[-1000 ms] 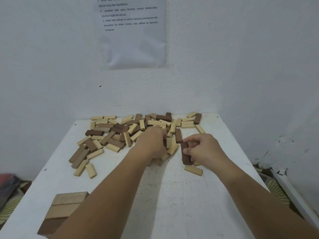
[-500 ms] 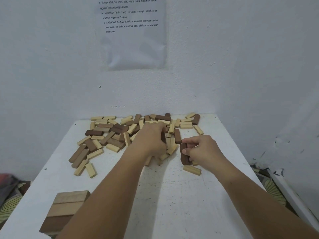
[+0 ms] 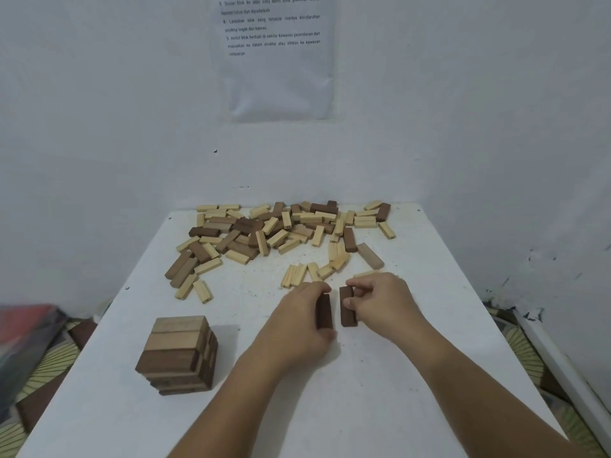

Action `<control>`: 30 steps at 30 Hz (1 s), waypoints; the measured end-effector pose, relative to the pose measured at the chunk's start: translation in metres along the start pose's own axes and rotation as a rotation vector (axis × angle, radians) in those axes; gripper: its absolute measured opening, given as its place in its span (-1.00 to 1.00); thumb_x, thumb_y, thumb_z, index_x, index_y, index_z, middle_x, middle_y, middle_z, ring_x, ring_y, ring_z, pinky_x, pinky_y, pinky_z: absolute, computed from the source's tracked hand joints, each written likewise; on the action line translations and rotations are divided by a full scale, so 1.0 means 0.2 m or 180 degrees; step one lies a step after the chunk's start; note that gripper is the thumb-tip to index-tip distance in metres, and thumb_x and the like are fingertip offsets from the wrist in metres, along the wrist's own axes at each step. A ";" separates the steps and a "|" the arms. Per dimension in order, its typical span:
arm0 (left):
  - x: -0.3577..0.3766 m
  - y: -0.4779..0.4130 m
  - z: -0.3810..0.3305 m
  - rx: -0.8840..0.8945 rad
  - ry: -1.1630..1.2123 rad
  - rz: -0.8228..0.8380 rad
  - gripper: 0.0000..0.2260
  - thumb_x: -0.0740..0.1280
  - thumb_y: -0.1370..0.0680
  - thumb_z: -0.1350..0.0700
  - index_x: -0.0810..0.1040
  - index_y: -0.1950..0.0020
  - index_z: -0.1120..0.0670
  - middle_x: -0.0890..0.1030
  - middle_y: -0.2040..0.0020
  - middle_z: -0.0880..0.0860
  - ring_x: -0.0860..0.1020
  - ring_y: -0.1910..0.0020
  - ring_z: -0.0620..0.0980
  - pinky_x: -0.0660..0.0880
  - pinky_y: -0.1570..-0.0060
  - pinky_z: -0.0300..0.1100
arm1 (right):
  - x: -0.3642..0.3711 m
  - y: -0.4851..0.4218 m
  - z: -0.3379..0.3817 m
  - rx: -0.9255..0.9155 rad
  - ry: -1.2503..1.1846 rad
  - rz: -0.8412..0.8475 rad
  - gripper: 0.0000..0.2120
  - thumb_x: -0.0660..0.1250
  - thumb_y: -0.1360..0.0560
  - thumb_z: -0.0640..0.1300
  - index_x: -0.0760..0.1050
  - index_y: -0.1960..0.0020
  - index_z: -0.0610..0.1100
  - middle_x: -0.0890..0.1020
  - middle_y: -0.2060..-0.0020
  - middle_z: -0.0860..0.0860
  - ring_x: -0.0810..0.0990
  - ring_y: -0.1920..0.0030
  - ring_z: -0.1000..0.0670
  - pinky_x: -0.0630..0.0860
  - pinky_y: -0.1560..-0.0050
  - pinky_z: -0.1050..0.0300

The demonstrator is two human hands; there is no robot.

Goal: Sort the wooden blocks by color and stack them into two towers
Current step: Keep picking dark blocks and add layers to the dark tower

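Dark brown block [image 3: 324, 311] pinching between left hand [image 3: 299, 320] fingers, second dark block [image 3: 347, 306] pinching in right hand [image 3: 383, 300], hovering mid-worktop [image 3: 380, 391], brown tower [image 3: 180, 353] sitting well left, mixed block pile [image 3: 281, 231] lying behind.

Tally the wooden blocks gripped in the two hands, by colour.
Dark brown wooden blocks: 2, one in the left hand, one in the right hand.
Pale wooden blocks: 0 in hand.
Total: 2.

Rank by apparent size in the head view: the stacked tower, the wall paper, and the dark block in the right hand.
1. Wall paper, though farthest.
2. Stacked tower, nearer the camera.
3. Dark block in the right hand.
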State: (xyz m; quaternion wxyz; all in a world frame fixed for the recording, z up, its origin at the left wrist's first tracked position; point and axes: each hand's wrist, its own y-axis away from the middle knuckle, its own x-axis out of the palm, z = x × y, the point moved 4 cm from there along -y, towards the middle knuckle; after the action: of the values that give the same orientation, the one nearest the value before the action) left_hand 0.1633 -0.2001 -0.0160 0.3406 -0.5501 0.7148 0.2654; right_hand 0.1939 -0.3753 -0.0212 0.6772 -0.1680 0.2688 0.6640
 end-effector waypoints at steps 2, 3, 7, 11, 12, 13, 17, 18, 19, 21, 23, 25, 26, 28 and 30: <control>-0.01 0.01 0.00 -0.0050 0.0018 0.0010 -0.41 0.47 -0.40 0.01 0.42 -0.42 -0.09 0.49 -0.25 -0.11 0.44 -0.24 -0.11 0.47 -0.20 -0.15 | 0.02 0.01 0.01 -0.0040 0.0091 0.0030 -0.62 0.51 -0.48 -0.20 0.64 -0.29 -0.05 0.67 0.15 0.08 0.58 0.12 0.19 0.37 0.21 0.44; -0.01 0.01 0.00 -0.0049 0.0019 0.0015 -0.40 0.48 -0.41 0.01 0.42 -0.43 -0.07 0.49 -0.28 -0.10 0.44 -0.26 -0.11 0.45 -0.22 -0.16 | 0.03 0.02 0.01 -0.0078 0.0154 0.0045 -0.62 0.50 -0.49 -0.19 0.63 -0.30 -0.06 0.68 0.17 0.07 0.59 0.12 0.19 0.39 0.21 0.42; -0.01 0.03 0.00 0.0022 0.0098 -0.0014 -0.37 0.52 -0.43 0.02 0.40 -0.47 -0.06 0.47 -0.36 -0.08 0.40 -0.36 -0.09 0.38 -0.26 -0.19 | 0.01 0.02 0.03 -0.0288 0.0417 -0.0062 -0.70 0.47 -0.52 -0.16 0.66 -0.25 -0.07 0.67 0.18 0.11 0.59 0.13 0.17 0.44 0.16 0.39; 0.02 0.02 0.00 0.0011 0.0314 0.0035 -0.04 0.57 -0.40 -0.05 0.03 -0.61 -0.30 0.38 -0.49 -0.20 0.29 -0.48 -0.10 0.25 -0.46 0.01 | -0.08 -0.08 0.07 -0.0332 0.0552 -0.0436 -0.82 0.43 -0.53 -0.12 0.70 -0.12 -0.04 0.67 0.15 0.03 0.63 0.18 0.08 0.56 0.08 0.21; 0.03 0.02 0.00 -0.0026 0.0388 0.0018 -0.01 0.58 -0.39 -0.05 -0.02 -0.60 -0.34 0.39 -0.48 -0.23 0.29 -0.47 -0.10 0.24 -0.47 0.05 | -0.10 -0.13 0.07 -0.0294 0.0513 -0.0529 -0.83 0.41 -0.54 -0.13 0.70 -0.09 -0.04 0.67 0.11 0.01 0.65 0.18 0.03 0.61 0.03 0.12; 0.03 0.01 0.00 -0.0062 0.0468 -0.0005 0.00 0.58 -0.39 -0.06 -0.04 -0.58 -0.37 0.40 -0.46 -0.25 0.30 -0.46 -0.10 0.25 -0.46 0.08 | -0.11 -0.19 0.07 -0.0269 0.0484 -0.0600 -0.83 0.38 -0.54 -0.14 0.70 -0.08 -0.04 0.68 0.07 0.00 0.66 0.16 0.00 0.64 0.00 0.05; 0.04 -0.02 0.04 -0.0156 0.0716 0.0018 0.02 0.60 -0.33 -0.15 -0.04 -0.55 -0.44 0.44 -0.37 -0.33 0.34 -0.45 -0.06 0.33 -0.43 0.18 | -0.13 -0.44 0.08 -0.0219 0.0803 -0.0708 -0.74 0.33 -0.57 -0.02 0.64 -0.23 0.02 0.66 -0.11 -0.02 0.61 -0.12 -0.10 0.58 -0.16 -0.01; 0.04 -0.02 0.05 -0.0165 0.0747 0.0024 0.03 0.60 -0.31 -0.18 -0.04 -0.54 -0.45 0.45 -0.36 -0.34 0.34 -0.45 -0.06 0.34 -0.42 0.18 | -0.12 -0.50 0.08 -0.0200 0.0846 -0.0691 -0.69 0.32 -0.57 0.05 0.61 -0.28 0.05 0.65 -0.14 -0.03 0.58 -0.20 -0.12 0.55 -0.21 -0.04; 0.04 -0.02 0.05 -0.0159 0.0753 0.0022 0.03 0.61 -0.31 -0.18 -0.03 -0.54 -0.45 0.45 -0.34 -0.35 0.34 -0.45 -0.06 0.34 -0.42 0.18 | -0.10 -0.54 0.09 -0.0192 0.0913 -0.0678 -0.65 0.31 -0.57 0.11 0.59 -0.31 0.06 0.64 -0.18 -0.03 0.55 -0.26 -0.13 0.53 -0.24 -0.07; 0.04 -0.03 0.05 -0.0121 0.0737 0.0006 0.03 0.62 -0.32 -0.17 -0.03 -0.55 -0.42 0.46 -0.33 -0.34 0.33 -0.44 -0.10 0.32 -0.43 0.17 | -0.07 -0.61 0.11 -0.0130 0.1134 -0.0619 -0.60 0.33 -0.57 0.17 0.59 -0.33 0.03 0.63 -0.23 -0.02 0.54 -0.29 -0.13 0.51 -0.21 -0.01; 0.04 -0.03 0.05 -0.0099 0.0723 -0.0012 0.02 0.63 -0.34 -0.15 -0.02 -0.56 -0.40 0.47 -0.33 -0.34 0.32 -0.44 -0.13 0.30 -0.44 0.15 | -0.04 -0.64 0.13 -0.0097 0.1315 -0.0514 -0.63 0.38 -0.54 0.12 0.60 -0.26 -0.05 0.64 -0.19 -0.03 0.59 -0.20 -0.12 0.49 -0.06 0.06; 0.05 -0.03 0.06 -0.0099 0.0687 -0.0025 0.02 0.62 -0.35 -0.14 -0.03 -0.56 -0.40 0.47 -0.34 -0.33 0.30 -0.43 -0.11 0.28 -0.44 0.13 | -0.03 -0.67 0.14 -0.0062 0.1363 -0.0446 -0.70 0.40 -0.51 -0.01 0.59 -0.20 -0.09 0.64 -0.12 -0.04 0.58 -0.03 -0.10 0.48 0.07 0.08; 0.05 -0.03 0.06 -0.0093 0.0652 -0.0032 0.01 0.62 -0.36 -0.14 -0.03 -0.56 -0.40 0.47 -0.35 -0.32 0.28 -0.43 -0.10 0.27 -0.44 0.11 | -0.02 -0.67 0.15 -0.0033 0.1369 -0.0428 -0.71 0.39 -0.48 -0.08 0.58 -0.19 -0.11 0.63 -0.08 -0.04 0.54 0.06 -0.08 0.45 0.14 0.10; 0.06 -0.03 0.06 -0.0081 0.0602 -0.0051 -0.01 0.60 -0.39 -0.13 -0.03 -0.56 -0.39 0.46 -0.36 -0.31 0.27 -0.41 -0.10 0.24 -0.44 0.06 | -0.02 -0.67 0.15 -0.0023 0.1395 -0.0431 -0.68 0.38 -0.44 -0.15 0.55 -0.19 -0.12 0.60 -0.02 -0.04 0.49 0.12 -0.06 0.44 0.15 0.10; 0.06 -0.03 0.06 -0.0077 0.0613 -0.0075 -0.04 0.58 -0.40 -0.11 -0.02 -0.56 -0.39 0.46 -0.36 -0.29 0.28 -0.40 -0.09 0.26 -0.43 0.06 | -0.03 -0.65 0.16 -0.0059 0.1434 -0.0558 -0.66 0.37 -0.43 -0.12 0.53 -0.21 -0.09 0.60 -0.04 -0.04 0.53 0.01 -0.11 0.40 -0.02 0.02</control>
State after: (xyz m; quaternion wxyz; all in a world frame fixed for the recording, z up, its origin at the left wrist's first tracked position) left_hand 0.1691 -0.1999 -0.0331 0.2668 -0.5855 0.7344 0.2159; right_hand 0.3281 -0.3699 -0.0080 0.6535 -0.3408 0.3914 0.5509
